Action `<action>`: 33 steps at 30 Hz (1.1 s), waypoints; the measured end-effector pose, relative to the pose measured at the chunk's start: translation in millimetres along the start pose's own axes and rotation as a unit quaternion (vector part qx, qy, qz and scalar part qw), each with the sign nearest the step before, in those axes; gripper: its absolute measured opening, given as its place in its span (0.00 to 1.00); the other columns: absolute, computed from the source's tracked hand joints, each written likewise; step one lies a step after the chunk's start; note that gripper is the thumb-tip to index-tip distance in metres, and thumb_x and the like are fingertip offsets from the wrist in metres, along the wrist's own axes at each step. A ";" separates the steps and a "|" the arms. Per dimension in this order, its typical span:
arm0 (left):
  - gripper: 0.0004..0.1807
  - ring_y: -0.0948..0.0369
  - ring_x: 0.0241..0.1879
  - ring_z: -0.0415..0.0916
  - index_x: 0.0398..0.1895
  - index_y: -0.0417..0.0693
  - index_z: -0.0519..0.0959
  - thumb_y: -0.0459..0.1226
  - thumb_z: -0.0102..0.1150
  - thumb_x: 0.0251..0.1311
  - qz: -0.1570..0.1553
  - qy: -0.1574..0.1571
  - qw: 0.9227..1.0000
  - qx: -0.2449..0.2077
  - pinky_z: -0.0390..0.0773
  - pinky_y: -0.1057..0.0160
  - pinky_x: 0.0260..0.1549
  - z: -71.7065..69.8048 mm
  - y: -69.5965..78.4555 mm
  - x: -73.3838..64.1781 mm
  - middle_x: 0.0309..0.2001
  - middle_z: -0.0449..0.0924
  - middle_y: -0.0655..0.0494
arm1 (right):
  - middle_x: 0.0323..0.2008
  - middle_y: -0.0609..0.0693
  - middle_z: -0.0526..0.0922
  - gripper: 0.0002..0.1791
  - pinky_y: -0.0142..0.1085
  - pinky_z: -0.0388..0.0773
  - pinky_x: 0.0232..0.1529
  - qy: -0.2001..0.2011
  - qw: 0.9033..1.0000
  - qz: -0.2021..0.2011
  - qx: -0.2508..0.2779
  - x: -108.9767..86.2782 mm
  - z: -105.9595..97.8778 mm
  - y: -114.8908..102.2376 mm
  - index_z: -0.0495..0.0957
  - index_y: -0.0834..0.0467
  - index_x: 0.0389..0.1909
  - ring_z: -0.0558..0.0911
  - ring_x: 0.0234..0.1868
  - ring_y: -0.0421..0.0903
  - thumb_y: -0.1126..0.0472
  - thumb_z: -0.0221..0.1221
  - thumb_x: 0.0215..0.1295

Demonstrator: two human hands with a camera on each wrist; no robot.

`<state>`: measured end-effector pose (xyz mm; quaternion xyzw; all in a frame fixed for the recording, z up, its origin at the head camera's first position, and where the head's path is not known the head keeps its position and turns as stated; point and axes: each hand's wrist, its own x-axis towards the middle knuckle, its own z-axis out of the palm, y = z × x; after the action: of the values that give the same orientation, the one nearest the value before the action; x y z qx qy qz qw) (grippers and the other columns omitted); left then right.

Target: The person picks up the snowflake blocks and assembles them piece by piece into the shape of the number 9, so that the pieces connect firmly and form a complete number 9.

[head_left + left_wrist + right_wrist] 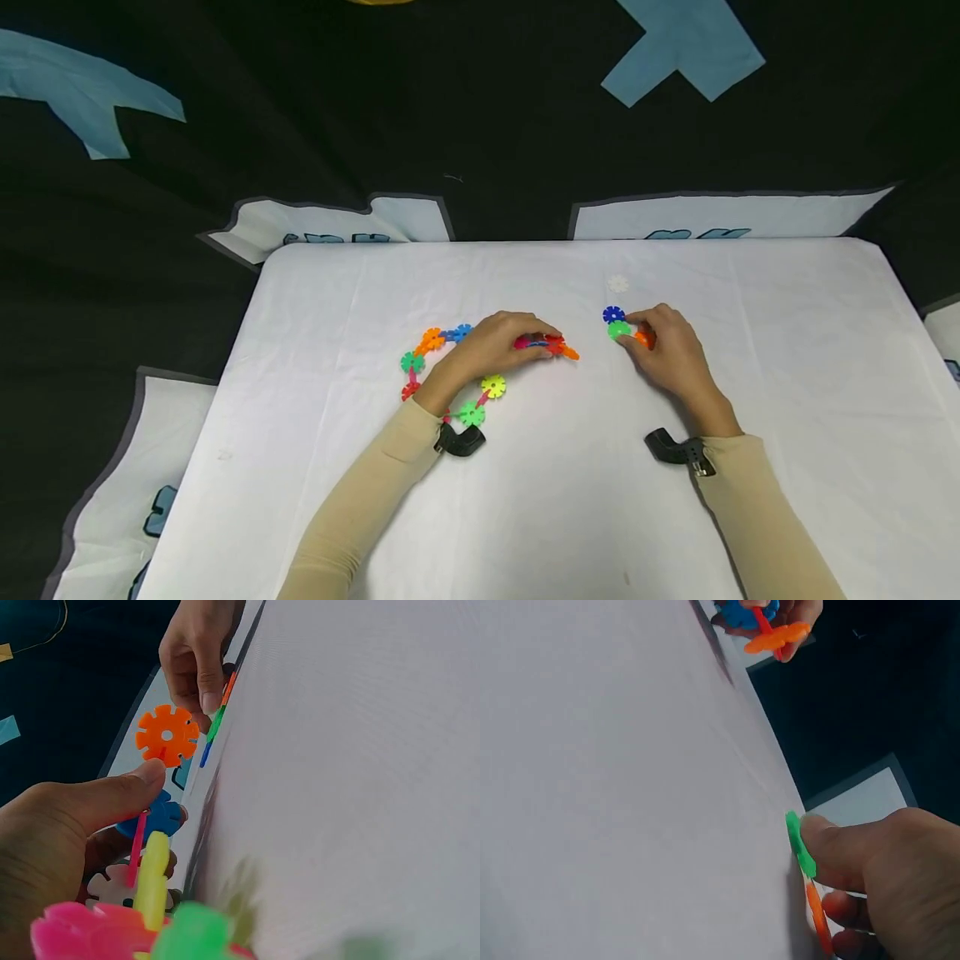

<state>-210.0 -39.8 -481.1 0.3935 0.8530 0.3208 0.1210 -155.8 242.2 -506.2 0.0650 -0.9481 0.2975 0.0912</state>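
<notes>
My left hand (498,342) grips the end of a chain of interlocking notched plastic discs. An orange disc (166,736) sticks out past the thumb, and a blue disc (159,816) shows under it. The chain curves round beneath the left forearm, with an orange disc (432,339), a yellow disc (493,386) and several others in view. Over on the right, my right hand (671,350) pinches a loose green disc (618,329) at the table surface. A dark blue disc (613,314) lies beside it, and an orange disc (818,916) is under the curled fingers.
A white disc (618,284) lies behind the dark blue one, pale against the white tablecloth (570,500). The table's far edge runs behind both hands. Beyond it hangs a dark cloth (487,125) with light blue and white shapes.
</notes>
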 end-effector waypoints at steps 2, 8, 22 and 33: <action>0.17 0.67 0.47 0.77 0.53 0.56 0.83 0.44 0.66 0.61 0.002 -0.001 1.000 0.003 0.75 0.65 0.52 -0.8 -0.6 -0.7 0.47 0.84 0.63 | 0.38 0.62 0.79 0.19 0.45 0.68 0.37 0.008 1.000 0.002 -0.009 1.4 2.8 -1.7 0.81 0.67 0.46 0.75 0.37 0.56 0.59 0.69 0.58; 0.17 0.65 0.51 0.78 0.54 0.56 0.83 0.45 0.64 0.62 -0.002 -0.020 1.000 0.022 0.74 0.62 0.56 -2.1 -1.7 -1.5 0.49 0.84 0.62 | 0.36 0.62 0.79 0.17 0.45 0.68 0.36 0.015 1.000 0.009 -0.003 3.0 6.1 -5.0 0.79 0.68 0.41 0.75 0.35 0.55 0.62 0.70 0.56; 0.15 0.63 0.49 0.74 0.51 0.59 0.84 0.46 0.65 0.61 0.002 -0.013 0.998 0.069 0.73 0.63 0.50 2.5 15.9 7.7 0.49 0.78 0.60 | 0.24 0.55 0.84 0.09 0.28 0.66 0.27 -0.165 0.950 0.110 0.239 -5.0 -11.3 -38.8 0.72 0.66 0.40 0.76 0.23 0.38 0.62 0.55 0.71; 0.07 0.67 0.42 0.77 0.38 0.57 0.87 0.45 0.66 0.61 -0.002 0.046 0.998 0.051 0.76 0.67 0.43 18.1 14.0 10.7 0.42 0.79 0.63 | 0.16 0.49 0.72 0.14 0.31 0.63 0.21 -0.194 0.937 0.117 0.265 -10.8 2.7 -42.8 0.74 0.61 0.54 0.65 0.16 0.38 0.60 0.55 0.72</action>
<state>-200.4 -16.8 -485.5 0.3823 0.8738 0.2942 0.0616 -138.0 206.5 -487.0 0.0320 -0.8351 0.5281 -0.1507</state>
